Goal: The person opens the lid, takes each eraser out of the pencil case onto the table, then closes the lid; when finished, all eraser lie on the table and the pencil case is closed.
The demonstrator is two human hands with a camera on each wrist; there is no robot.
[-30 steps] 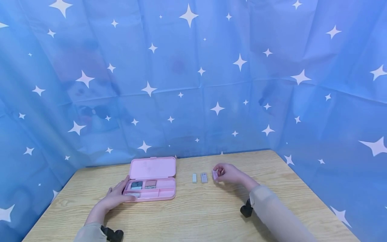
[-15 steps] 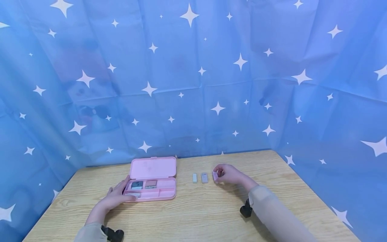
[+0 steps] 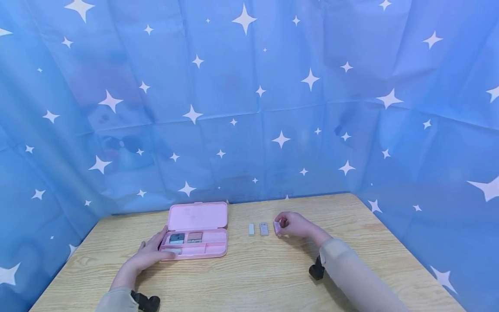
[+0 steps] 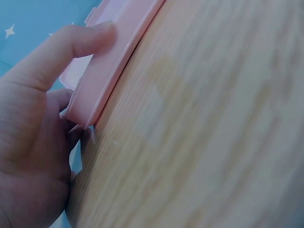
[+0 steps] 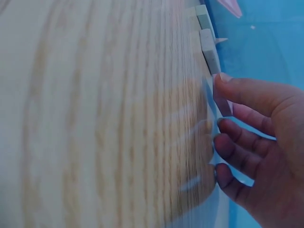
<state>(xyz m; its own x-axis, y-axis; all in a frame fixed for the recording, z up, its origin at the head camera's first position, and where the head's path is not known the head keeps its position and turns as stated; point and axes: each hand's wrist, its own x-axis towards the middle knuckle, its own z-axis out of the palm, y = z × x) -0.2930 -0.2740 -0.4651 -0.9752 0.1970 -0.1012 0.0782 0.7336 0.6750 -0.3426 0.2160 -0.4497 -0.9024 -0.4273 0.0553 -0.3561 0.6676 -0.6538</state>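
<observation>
A pink pencil case [image 3: 215, 238] lies with its lid up at the left of the table. My left hand [image 3: 146, 255] grips its left end, the thumb [image 4: 97, 39] on the front wall and the fingers round the far side. Inside are a dark-and-white eraser [image 3: 176, 238], a reddish eraser [image 3: 195, 237] and a pale piece [image 3: 173, 251], partly behind the thumb. At the right, my right hand [image 3: 296, 224] pinches a small purple eraser [image 3: 277, 227] between thumb and fingers, low at the tabletop. Beside it lie a greyish-lilac eraser [image 3: 264, 229] and a pale green one [image 3: 251, 229].
The wooden table [image 3: 241, 281] ends at the back against a blue curtain [image 3: 234, 151] with white stars. The case's raised lid [image 3: 198, 216] stands close to that back edge. A black wrist camera [image 3: 316, 269] is strapped to each forearm.
</observation>
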